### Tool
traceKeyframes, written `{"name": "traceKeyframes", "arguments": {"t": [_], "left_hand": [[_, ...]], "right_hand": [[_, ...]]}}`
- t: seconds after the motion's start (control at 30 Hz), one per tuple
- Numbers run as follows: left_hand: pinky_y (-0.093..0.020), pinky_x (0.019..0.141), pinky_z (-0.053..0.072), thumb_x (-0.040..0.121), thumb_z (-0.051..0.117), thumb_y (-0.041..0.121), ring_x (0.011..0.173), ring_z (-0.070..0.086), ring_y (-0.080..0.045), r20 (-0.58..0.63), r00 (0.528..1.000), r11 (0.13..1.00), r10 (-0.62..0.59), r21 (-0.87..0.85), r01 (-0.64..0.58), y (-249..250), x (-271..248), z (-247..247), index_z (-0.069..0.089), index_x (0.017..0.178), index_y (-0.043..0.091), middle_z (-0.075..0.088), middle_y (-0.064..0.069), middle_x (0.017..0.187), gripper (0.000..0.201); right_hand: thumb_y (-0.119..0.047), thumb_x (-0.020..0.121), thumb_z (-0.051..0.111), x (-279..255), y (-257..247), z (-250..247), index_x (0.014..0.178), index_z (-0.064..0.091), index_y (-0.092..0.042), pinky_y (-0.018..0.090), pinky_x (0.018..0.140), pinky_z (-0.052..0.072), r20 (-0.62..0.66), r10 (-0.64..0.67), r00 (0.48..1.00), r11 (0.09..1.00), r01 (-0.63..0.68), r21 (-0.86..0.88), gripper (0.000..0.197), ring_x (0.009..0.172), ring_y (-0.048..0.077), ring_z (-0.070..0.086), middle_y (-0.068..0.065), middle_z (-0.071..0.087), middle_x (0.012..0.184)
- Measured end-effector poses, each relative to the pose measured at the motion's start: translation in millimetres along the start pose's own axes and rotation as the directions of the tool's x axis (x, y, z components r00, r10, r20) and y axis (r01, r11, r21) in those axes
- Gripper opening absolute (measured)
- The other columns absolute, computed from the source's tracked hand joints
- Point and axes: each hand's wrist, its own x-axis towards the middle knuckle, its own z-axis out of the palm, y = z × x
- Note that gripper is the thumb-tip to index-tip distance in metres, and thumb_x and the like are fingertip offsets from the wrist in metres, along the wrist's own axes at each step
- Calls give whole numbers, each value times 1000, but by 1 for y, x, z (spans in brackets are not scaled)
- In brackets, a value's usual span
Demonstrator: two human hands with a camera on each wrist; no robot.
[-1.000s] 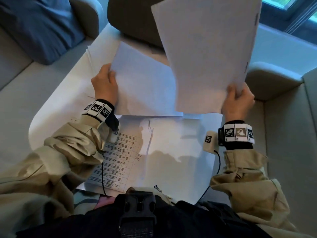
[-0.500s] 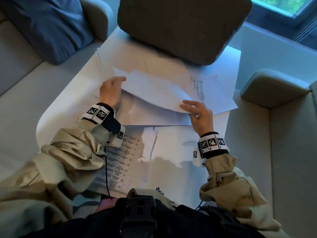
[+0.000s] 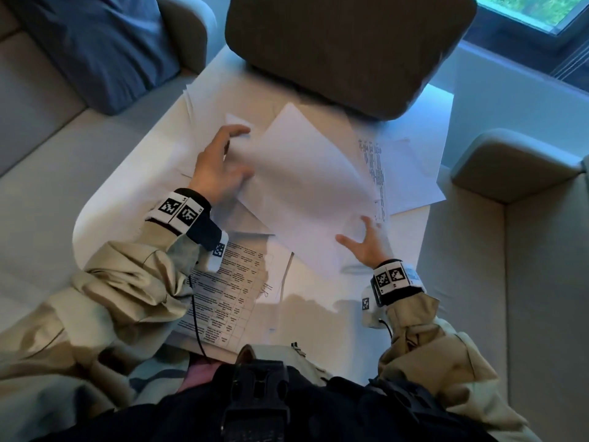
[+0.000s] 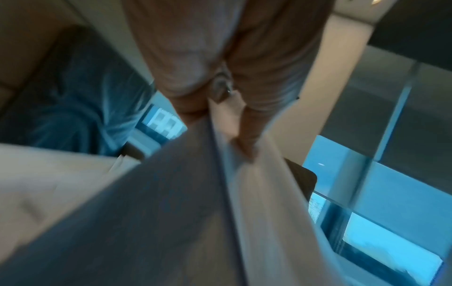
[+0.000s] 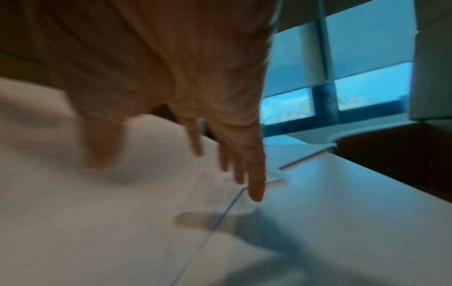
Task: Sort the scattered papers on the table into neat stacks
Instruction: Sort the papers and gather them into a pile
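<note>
Beige sofa (image 3: 38, 148), blue-lit window (image 3: 541, 11)

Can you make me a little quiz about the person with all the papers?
1. True or false: the right hand grips a pen.
2. Which hand holds the lifted blank sheet? A) left hand B) right hand
3. Fill in: the sheet with a printed table lies by the ___ sleeve.

Key: 1 false, its fingers are spread over the papers. 2 A. 3 left.
</note>
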Motion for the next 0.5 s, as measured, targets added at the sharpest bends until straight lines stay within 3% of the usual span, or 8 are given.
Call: {"name": "traceKeyframes", "arguments": {"t": [0.07, 0.13, 0.2, 0.27, 0.37, 0.43, 0.5], "left_hand": [[-15, 78, 42, 76, 67, 2, 84, 50, 4, 58, 984, 986, 168, 5, -169, 15, -4, -3, 47, 118, 41, 51, 33, 97, 60], [-11, 79, 42, 77, 64, -4, 95, 52, 6, 106, 939, 945, 328, -51, -324, 29, -7, -6, 49, 116, 37, 52, 32, 107, 58], [-10, 79, 45, 78, 61, -7, 106, 52, 3, 120, 902, 910, 415, -73, -409, 38, -7, -8, 54, 112, 32, 54, 27, 111, 53], [-11, 77, 47, 79, 61, -6, 104, 54, 1, 126, 902, 911, 412, -82, -405, 43, -3, -11, 57, 107, 36, 57, 25, 110, 50], [-13, 87, 43, 80, 63, 0, 102, 55, 1, 186, 900, 918, 395, -40, -395, 35, 3, -18, 58, 104, 40, 58, 19, 106, 47], [-20, 97, 40, 77, 62, 7, 106, 54, -9, 250, 909, 938, 335, 6, -347, 27, 4, -20, 58, 110, 33, 57, 7, 106, 42], [-28, 105, 38, 71, 62, 11, 112, 54, -15, 267, 942, 978, 204, -10, -209, 21, 0, -18, 56, 119, 26, 57, 1, 110, 51]], "right_hand": [[-40, 80, 72, 5, 10, 0, 146, 22, -2, 34, 111, 26, -37, 132, 991, 990, -130, 59, 91, 133, 33, 36, 23, 33, 143], [-44, 75, 75, 9, 18, 2, 145, 19, 0, 39, 112, 31, -67, 205, 976, 958, -187, 218, 100, 131, 33, 39, 23, 34, 144], [-38, 74, 77, 7, 18, 3, 147, 17, -4, 47, 107, 38, -50, 276, 960, 825, -210, 525, 100, 126, 27, 45, 17, 36, 144], [-28, 79, 75, 4, 19, 2, 145, 23, -10, 48, 102, 43, -6, 294, 956, 654, -196, 730, 86, 117, 20, 47, 7, 44, 134], [-18, 81, 74, 4, 23, -1, 131, 43, -12, 46, 101, 44, -23, 268, 963, 513, -122, 850, 59, 106, 18, 56, 3, 56, 114], [-11, 81, 72, 3, 21, -4, 127, 50, -9, 37, 92, 51, -83, 267, 960, 463, -52, 885, 51, 100, 20, 62, 7, 64, 115], [-8, 82, 70, 1, 20, -8, 125, 54, -5, 25, 70, 55, -147, 247, 958, 501, 4, 865, 45, 85, 17, 65, 8, 67, 106]]}}
